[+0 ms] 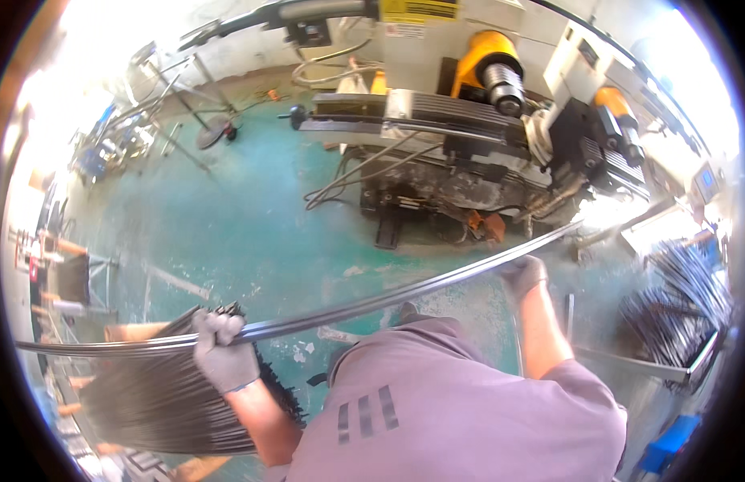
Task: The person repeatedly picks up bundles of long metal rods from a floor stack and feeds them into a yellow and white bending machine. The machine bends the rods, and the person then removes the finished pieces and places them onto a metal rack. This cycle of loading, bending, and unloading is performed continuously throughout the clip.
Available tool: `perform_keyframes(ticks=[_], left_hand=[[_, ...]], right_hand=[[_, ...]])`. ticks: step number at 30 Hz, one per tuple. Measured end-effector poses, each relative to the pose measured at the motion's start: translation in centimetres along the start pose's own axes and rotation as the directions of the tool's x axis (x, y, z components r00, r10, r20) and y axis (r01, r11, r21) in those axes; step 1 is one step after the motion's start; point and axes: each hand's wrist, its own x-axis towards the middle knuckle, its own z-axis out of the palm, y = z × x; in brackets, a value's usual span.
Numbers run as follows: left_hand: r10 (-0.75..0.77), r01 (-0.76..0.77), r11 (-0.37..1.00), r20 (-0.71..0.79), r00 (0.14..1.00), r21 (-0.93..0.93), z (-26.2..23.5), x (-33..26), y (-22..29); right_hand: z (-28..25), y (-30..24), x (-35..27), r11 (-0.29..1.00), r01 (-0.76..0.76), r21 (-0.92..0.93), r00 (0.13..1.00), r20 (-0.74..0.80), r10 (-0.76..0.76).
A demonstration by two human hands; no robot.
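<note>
- The left hand (221, 353), in a grey glove, is raised at the end of a bare forearm that climbs from the lower edge; its fingers are curled tight around the rods (372, 304), knuckles up, thumb hidden behind them.
- The right hand (522, 275), also gloved, is reached out further with the arm nearly straight; its fingers are wrapped over the same rods, pressed together, though the glove blurs the single fingers.
- The rods are a thin bundle of long dark metal bars, held level across the body and running from the left rim of the view to past the right fingers, toward the machine (485, 136). They look bowed, but that is the lens.
- How many rods are in the bundle cannot be counted; they merge into one dark band.
- Past the right fingers the rod ends run into a bright glare, so where they stop is hard to tell.
- Just below and behind the left fingers lies a stack (159, 394) of like rods, its lower part cut by the rim.
- Well to the right of the right fingers stands a rack (677, 309) with more dark rods, blurred.
- The grey shirt (461, 410) hides the lower body and most of the floor (244, 217) under the rods.
- The far left is overexposed; the frames and stands there are unclear.
</note>
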Motion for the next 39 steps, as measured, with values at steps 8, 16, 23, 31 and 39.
perform_keyframes(ticks=[8,16,23,31,39], left_hand=[[-0.227,0.143,0.957,0.347,0.910,0.251,10.8,4.8,-7.0],[-0.150,0.069,0.968,0.333,0.931,0.242,13.1,17.2,-6.0],[-0.383,0.300,0.906,0.275,0.882,0.299,11.8,25.6,-17.3],[-0.657,0.591,0.744,0.179,0.732,0.312,14.8,29.2,-23.7],[-0.535,0.514,0.811,-0.003,0.845,0.279,14.5,37.7,-24.3]], right_hand=[[11.4,-3.7,-6.5,0.784,0.003,0.620,0.996,-0.074,0.054],[6.8,-12.2,-3.6,0.647,0.487,0.587,0.866,-0.424,-0.266],[18.5,-15.4,-2.3,0.625,0.501,0.598,0.864,-0.388,-0.321],[15.8,-21.5,6.2,0.798,0.493,0.346,0.772,-0.597,-0.218],[6.5,-25.1,17.6,0.863,0.474,0.174,0.680,-0.696,-0.233]])
